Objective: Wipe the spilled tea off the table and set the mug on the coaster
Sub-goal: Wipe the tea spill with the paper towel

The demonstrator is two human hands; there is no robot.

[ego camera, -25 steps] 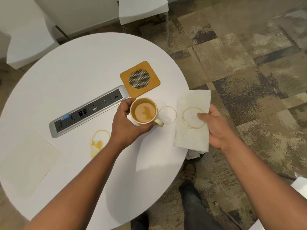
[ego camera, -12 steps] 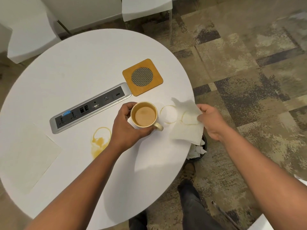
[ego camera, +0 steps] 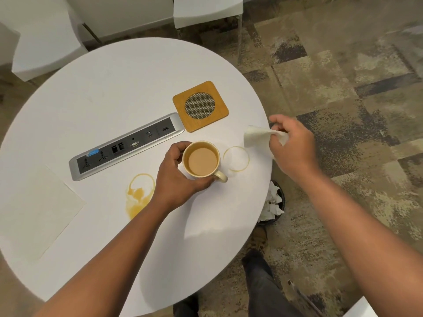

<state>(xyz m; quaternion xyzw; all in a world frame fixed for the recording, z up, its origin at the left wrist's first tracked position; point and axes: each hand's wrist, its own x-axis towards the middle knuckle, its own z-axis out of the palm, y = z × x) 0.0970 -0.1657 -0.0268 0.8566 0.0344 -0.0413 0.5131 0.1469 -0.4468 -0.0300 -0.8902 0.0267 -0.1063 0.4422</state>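
My left hand (ego camera: pixel 177 179) grips a cream mug (ego camera: pixel 201 160) of milky tea at the middle of the round white table (ego camera: pixel 109 88). Just right of the mug lies a thin tea ring (ego camera: pixel 235 158). A larger tea spill (ego camera: pixel 138 194) sits left of my left wrist. The square wooden coaster (ego camera: pixel 200 105) with a mesh centre lies behind the mug, bare. My right hand (ego camera: pixel 291 147) pinches a crumpled white paper towel (ego camera: pixel 257 137) over the table's right edge, above and right of the ring.
A silver power strip (ego camera: pixel 126 146) is set into the table left of the coaster. A pale sheet of paper (ego camera: pixel 34 211) lies at the left. A bin (ego camera: pixel 273 202) with crumpled tissues stands on the carpet under the table's right edge. White chairs (ego camera: pixel 206 8) stand behind.
My right hand has bunched the flat, ring-stained towel and lifted it up and right, off the table near the tea ring. The left hand keeps hold of the mug.
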